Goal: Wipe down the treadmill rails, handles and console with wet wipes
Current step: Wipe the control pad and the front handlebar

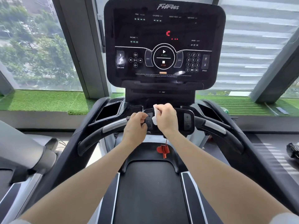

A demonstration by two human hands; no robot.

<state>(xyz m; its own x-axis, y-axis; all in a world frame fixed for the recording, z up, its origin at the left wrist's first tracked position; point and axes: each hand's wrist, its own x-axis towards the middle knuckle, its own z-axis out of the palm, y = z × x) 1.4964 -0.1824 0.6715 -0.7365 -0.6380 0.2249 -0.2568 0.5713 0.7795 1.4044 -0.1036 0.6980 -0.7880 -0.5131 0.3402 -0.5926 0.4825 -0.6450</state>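
The black treadmill console point(164, 44) stands straight ahead with its display lit. Below it, my right hand point(167, 118) is closed on a white wet wipe point(155, 116), held against the small middle control panel point(149, 122). My left hand point(135, 126) sits just left of it, fingers curled at the inner end of the left handle point(111, 125); what it pinches is too small to tell. The right handle point(213, 125) and the right button panel point(187, 121) are untouched. Side rails point(190, 191) flank the dark belt.
A red safety clip point(163, 150) hangs on a cord under the middle panel. Cup holders point(110, 110) sit either side of the console base. Another treadmill point(24, 151) stands at left. A dark object point(293, 150) lies at far right. Green turf ledge point(45, 101) runs under the windows.
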